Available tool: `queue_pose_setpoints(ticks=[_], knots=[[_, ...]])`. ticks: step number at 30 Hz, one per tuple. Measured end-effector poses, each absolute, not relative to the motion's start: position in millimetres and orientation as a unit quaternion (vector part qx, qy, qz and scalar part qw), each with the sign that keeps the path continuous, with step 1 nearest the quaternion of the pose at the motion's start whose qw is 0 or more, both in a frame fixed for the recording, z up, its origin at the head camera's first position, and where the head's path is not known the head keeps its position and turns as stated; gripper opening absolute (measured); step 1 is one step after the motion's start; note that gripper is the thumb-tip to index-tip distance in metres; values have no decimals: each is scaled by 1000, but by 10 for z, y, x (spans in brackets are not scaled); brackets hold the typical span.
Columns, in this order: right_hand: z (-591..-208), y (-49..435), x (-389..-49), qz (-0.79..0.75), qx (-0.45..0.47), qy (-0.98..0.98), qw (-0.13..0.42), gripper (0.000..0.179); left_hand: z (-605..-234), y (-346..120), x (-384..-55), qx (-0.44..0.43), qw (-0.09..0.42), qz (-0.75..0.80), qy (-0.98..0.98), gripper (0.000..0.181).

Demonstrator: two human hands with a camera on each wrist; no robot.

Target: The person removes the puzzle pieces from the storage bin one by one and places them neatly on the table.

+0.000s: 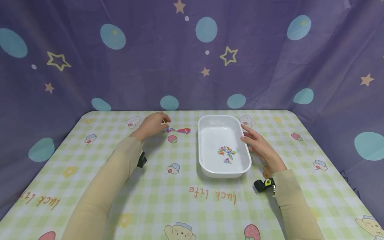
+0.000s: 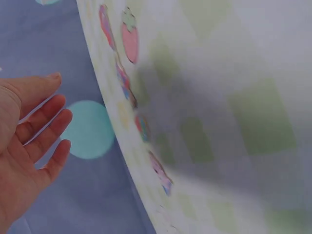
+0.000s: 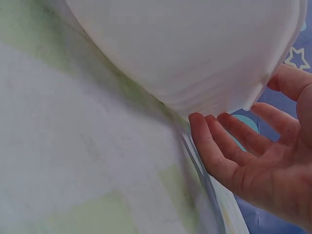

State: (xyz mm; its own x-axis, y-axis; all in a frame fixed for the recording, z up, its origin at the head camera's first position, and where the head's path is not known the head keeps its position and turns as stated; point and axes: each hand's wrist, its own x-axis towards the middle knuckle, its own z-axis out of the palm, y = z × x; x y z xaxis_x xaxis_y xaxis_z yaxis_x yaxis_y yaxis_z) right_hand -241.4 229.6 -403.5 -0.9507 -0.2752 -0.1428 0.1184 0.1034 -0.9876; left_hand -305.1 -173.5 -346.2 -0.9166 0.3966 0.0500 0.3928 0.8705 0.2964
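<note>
We are seeing a left hand (image 1: 153, 124) hovering to the left of a white, rounded rectangular dish (image 1: 213, 138), its fingers standing apart and gripping nothing. Just under and beside it, small, flat, multicoloured patterned pieces (image 1: 184, 130) are lying in a row on the tabletop (image 1: 156, 213), left of the dish. More small, flat, multicoloured pieces (image 1: 227, 149) are resting inside, toward the dish's near end. A right hand (image 1: 259, 145) is touching the dish's right side, its fingers spread along the wall and rim; how firmly they are pressing, we are not able to tell.

We are judging the loose row the main risk: such thin pieces are offering little edge, so a hasty pinch could be skidding one away from the dish or grabbing two together. The left hand is also hiding part of the row from above, so a piece could be getting missed. Over the dish's left rim, a weak hold could be dropping a piece outside. On the right, too hard a push could be sliding or tipping the dish.
</note>
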Motion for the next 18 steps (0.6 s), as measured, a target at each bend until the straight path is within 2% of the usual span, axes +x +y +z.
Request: queue_pose_setpoints(ticks=[18], knots=[[-4017,2286,-2413,-658,-60,736,147,67,-3302,-957,-2882,330,-21,121,936,22]])
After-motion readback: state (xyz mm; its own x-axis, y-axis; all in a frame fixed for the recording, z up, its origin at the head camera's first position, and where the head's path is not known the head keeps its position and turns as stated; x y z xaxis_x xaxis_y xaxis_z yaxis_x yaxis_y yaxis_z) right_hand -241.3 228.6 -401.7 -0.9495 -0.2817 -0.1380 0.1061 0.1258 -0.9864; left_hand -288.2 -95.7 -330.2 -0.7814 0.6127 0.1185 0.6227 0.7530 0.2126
